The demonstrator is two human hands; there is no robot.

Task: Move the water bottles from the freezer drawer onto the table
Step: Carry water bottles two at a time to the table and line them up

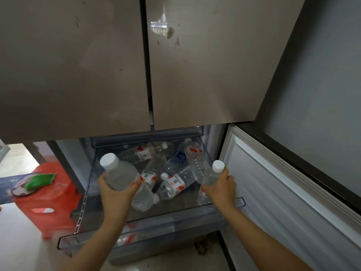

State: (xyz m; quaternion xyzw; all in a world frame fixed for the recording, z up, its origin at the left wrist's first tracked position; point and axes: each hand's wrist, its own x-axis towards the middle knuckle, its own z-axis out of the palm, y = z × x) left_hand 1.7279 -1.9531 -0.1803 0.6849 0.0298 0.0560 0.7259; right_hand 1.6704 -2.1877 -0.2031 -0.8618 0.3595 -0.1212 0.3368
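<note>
My left hand (115,194) grips a frosted white-capped water bottle (119,172), held upright above the left part of the pulled-out freezer drawer (148,237). A smaller clear white-capped bottle (212,176) stands upright in the grip of my right hand (221,189), over the drawer's right side. Several clear bottles with red-and-white labels (173,185) lie jumbled in the drawer, one with a blue label (178,158) among them. The table is not in view.
Closed brown fridge doors (97,65) fill the upper view. The open freezer door (283,192) stands to the right. A red plastic stool (48,200) with a green packet (40,181) on it stands left of the drawer on the pale floor.
</note>
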